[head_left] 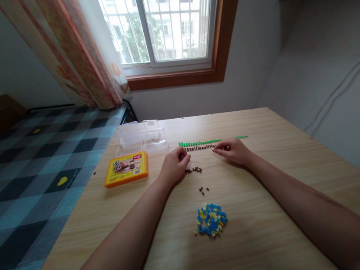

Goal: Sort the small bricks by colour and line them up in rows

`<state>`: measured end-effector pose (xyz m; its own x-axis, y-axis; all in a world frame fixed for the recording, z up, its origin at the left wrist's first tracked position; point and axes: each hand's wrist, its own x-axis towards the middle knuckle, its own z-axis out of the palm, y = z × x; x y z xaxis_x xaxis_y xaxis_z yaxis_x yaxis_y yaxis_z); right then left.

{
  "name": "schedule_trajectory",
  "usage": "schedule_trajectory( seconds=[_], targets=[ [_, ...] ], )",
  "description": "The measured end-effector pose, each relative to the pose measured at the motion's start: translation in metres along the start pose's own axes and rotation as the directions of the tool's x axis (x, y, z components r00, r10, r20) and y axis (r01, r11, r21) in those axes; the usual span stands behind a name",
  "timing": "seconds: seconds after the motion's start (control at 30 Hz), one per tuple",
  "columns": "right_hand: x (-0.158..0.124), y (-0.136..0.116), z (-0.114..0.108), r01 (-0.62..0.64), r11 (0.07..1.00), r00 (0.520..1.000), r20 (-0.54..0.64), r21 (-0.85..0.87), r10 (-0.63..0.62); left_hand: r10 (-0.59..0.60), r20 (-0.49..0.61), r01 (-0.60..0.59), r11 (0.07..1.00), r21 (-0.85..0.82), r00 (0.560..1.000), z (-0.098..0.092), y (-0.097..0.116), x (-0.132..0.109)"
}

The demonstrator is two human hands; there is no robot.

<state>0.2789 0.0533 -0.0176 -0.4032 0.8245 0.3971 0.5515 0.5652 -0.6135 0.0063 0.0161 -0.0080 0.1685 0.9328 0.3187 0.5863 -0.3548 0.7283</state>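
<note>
My right hand pinches a small brown building brick between thumb and fingertips, at the right end of a row of brown bricks. Behind that row runs a longer row of green bricks, partly hidden by the right hand. My left hand rests at the row's left end with its fingers curled together; what it holds, if anything, is hidden. Beside it lies a loose pile of brown bricks, with several more brown bricks nearer to me.
Closer on the wooden table is a heap of blue and yellow bricks. To the left lie an orange-yellow box and clear plastic trays. A checkered bed borders the table's left side; a window is ahead.
</note>
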Motion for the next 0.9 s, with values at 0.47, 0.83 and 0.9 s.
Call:
schedule_trajectory(
  seconds=[0.47,0.83,0.9],
  targets=[
    [0.002,0.019,-0.005,-0.244,0.903,0.970,-0.101,-0.352,0.223,0.003,-0.003,-0.003,1.000,0.013,1.000,-0.001,0.002,0.000],
    [0.004,0.022,-0.003,-0.273,0.893,0.962,-0.112,-0.358,0.249,-0.006,-0.006,0.006,1.000,0.002,1.000,0.000,0.003,0.000],
    [0.003,0.022,-0.003,-0.274,0.894,0.962,-0.115,-0.353,0.249,-0.007,-0.003,0.007,1.000,0.003,1.000,0.000,0.003,0.000]
  ],
)
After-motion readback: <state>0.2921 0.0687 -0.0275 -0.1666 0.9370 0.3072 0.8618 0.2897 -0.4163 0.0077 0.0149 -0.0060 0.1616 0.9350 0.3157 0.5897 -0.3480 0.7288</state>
